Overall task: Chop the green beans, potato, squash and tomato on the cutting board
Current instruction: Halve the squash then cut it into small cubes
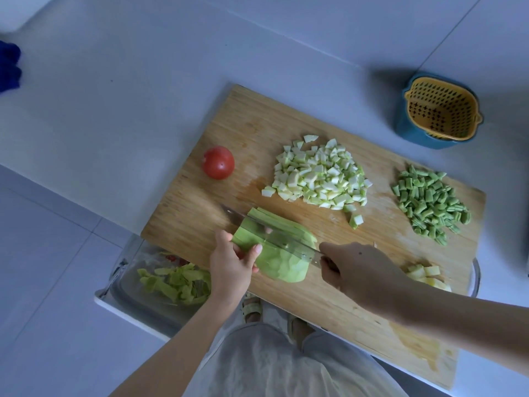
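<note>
Closest to me, below the near edge of the cutting board, hangs the person's pale garment, with sandalled feet on a floor of large, light tiles. A clear tray sticks out from under the board's near left corner, holding a heap of green peelings and a bit of something red. On the near part of the board lies the half squash, peeled, pale green, flat side down, its far portion already cut into long strips. The left hand holds it from the left, fingers curled over the top and the thumb tucked against its side. The right hand is wrapped round the handle of a knife, whose blade lies across the squash with the tip pointing towards the board's left edge. Just right of that hand, near the board's near right side, sit a few yellow potato cubes, partly hidden by the forearm. In the middle of the board is a pile of diced squash, with one cube strayed towards the near side. By the right edge is a heap of chopped green beans. The tomato stands whole at the board's left edge. The board lies askew on a white table, jutting over its front. Beyond the board's far right corner stands a yellow slotted basket nested in a blue bowl. Far off to the left, at the frame's edge, is something dark blue I cannot make out. Thin seams cross the white surface further back.
</note>
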The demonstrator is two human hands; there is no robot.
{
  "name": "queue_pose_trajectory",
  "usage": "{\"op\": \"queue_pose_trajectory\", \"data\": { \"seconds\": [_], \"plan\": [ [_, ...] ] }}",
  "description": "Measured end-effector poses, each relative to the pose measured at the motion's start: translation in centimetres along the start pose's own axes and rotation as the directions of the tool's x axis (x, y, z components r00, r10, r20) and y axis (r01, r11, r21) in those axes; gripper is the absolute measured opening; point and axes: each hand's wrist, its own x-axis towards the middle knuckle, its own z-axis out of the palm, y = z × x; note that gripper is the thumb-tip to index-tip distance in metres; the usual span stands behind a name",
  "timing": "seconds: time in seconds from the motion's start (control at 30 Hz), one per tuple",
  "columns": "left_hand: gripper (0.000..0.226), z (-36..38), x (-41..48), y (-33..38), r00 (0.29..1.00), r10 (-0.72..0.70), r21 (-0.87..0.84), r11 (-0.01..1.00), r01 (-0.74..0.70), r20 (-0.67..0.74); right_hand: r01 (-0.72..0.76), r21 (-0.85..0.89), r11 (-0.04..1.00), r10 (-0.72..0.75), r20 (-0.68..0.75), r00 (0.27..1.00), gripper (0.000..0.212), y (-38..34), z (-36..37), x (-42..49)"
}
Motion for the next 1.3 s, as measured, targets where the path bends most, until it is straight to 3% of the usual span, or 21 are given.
{"op": "queue_pose_trajectory", "data": {
  "seconds": [0.23, 0.37, 0.47, 0.8, 1.3],
  "plan": [
    [0.036, 0.5, -0.5, -0.2, 0.999, 0.028, -0.017, 0.999, -0.028, -0.022, 0.003, 0.088, 0.996, 0.005, -0.091, 0.996, 0.032, 0.4, 4.2, -1.2],
    [0.038, 0.6, -0.4, -0.1, 0.995, 0.067, -0.008, 0.998, -0.068, -0.077, 0.022, 0.179, 0.984, -0.008, -0.079, 0.997, 0.024, 1.3, 2.4, 0.3],
    [0.036, 1.0, -1.0, -0.3, 0.983, 0.137, 0.044, 0.990, -0.133, -0.120, 0.044, 0.151, 0.988, -0.032, -0.083, 0.996, 0.025, 0.3, 0.9, -1.1],
    [0.039, 1.8, -1.6, -0.4, 0.957, 0.230, 0.208, 0.959, -0.192, -0.178, -0.087, 0.056, 0.995, 0.087, -0.005, 0.996, 0.032, -0.9, -0.5, -4.6],
    [0.039, 1.6, -1.0, -0.4, 0.976, 0.186, 0.298, 0.943, -0.147, -0.110, -0.036, -0.002, 0.999, 0.036, 0.045, 0.998, 0.030, -0.4, -0.9, -2.0]
  ]
}}
